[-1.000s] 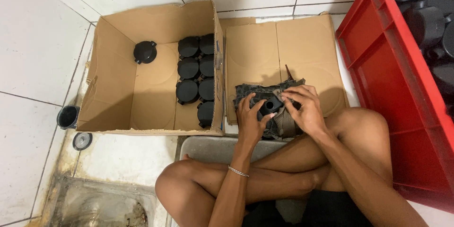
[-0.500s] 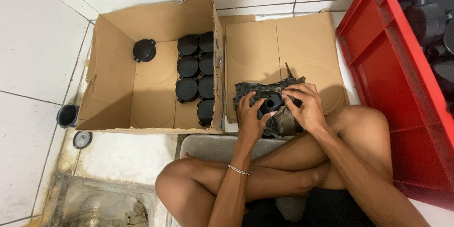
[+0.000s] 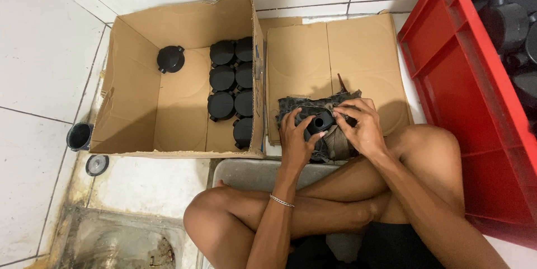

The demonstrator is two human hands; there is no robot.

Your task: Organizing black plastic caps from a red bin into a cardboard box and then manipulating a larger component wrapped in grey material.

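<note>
Barely any shift since earlier: both hands still at centre frame. Left hand (image 3: 295,137) and right hand (image 3: 362,126) curl fingers around a black round part (image 3: 320,122), held over a dark rag (image 3: 313,106). Beyond, upper left: cardboard box (image 3: 134,106) with stacked black caps (image 3: 232,87). Red crate (image 3: 470,95) at right edge.

this looks like a small workshop or packing corner set up on the floor of a tiled room, not a home living space. the white tiled floor (image 3: 39,50) is stained near a floor drain (image 3: 126,244). an open cardboard box (image 3: 131,106) holds rows of identical black round parts (image 3: 232,87), and a red plastic crate (image 3: 475,95) holds more of them (piled loosely). flattened cardboard (image 3: 330,56) serves as the work surface, with no table.
</note>
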